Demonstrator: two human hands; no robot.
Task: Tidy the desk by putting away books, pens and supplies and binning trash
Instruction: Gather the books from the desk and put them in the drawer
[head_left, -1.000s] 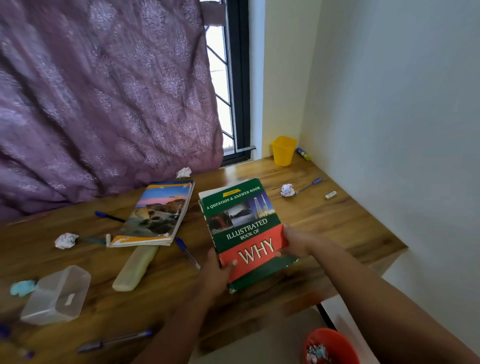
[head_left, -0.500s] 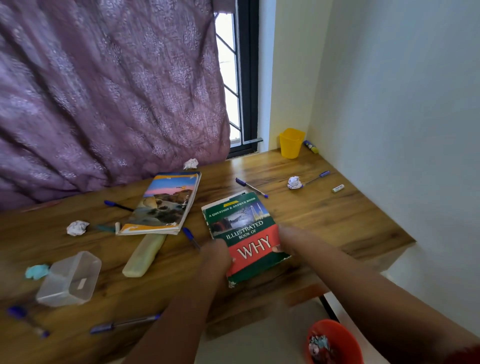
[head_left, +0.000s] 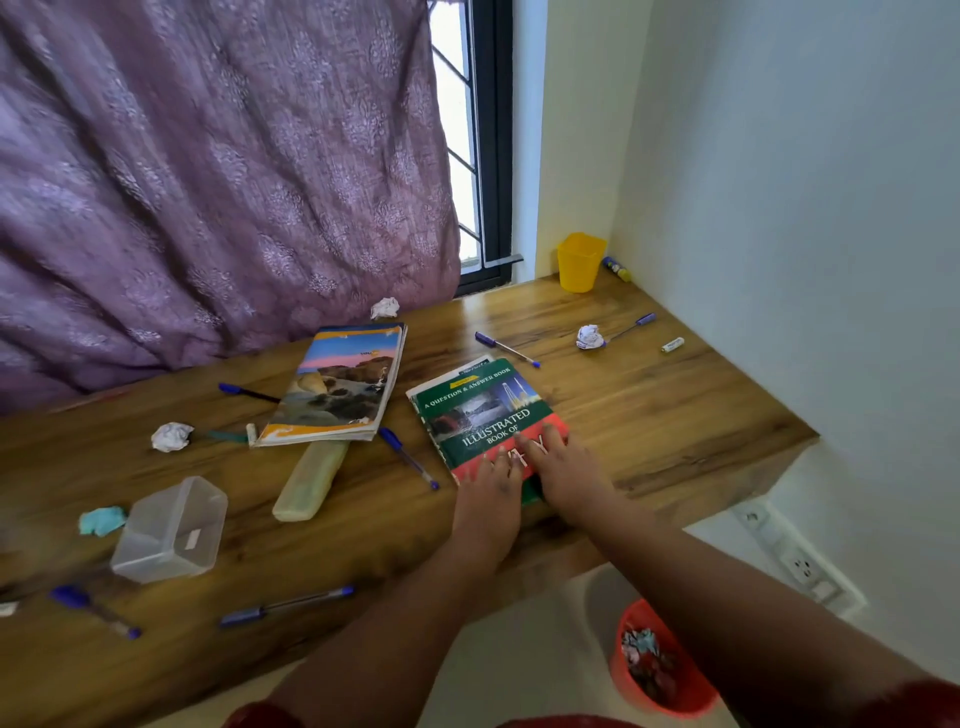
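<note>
Going left to right across the wooden tabletop (head_left: 649, 415), I count six pens: one at the far left front edge (head_left: 96, 610), one along the front edge (head_left: 285, 605), one behind the left book (head_left: 247, 392), one between the two books (head_left: 408, 457), one behind the green book (head_left: 506, 349), and one near the right wall (head_left: 631, 327). I count three white paper balls: left (head_left: 171, 436), by the curtain (head_left: 384, 307), and right (head_left: 589, 336), that last one touching the pen beside it. One crumpled teal scrap (head_left: 102, 519) lies just beside one clear plastic box (head_left: 171, 530). One pale pencil case (head_left: 310, 480) pokes out from under the landscape-cover book (head_left: 337, 382). That makes two books, the second being the green and red book (head_left: 483, 415), flat on the tabletop near its front edge with white pages showing under its far corner. My left hand (head_left: 491, 488) and right hand (head_left: 566, 467) lie side by side on its near end, fingers straight and pressing flat, so neither grip closes around anything. One yellow cup (head_left: 579, 262) stands in the back corner with one glue stick (head_left: 617, 268) beside it, and one small eraser (head_left: 672, 344) lies near the wall. One red bin (head_left: 660, 670) sits on the floor, holding scraps.
</note>
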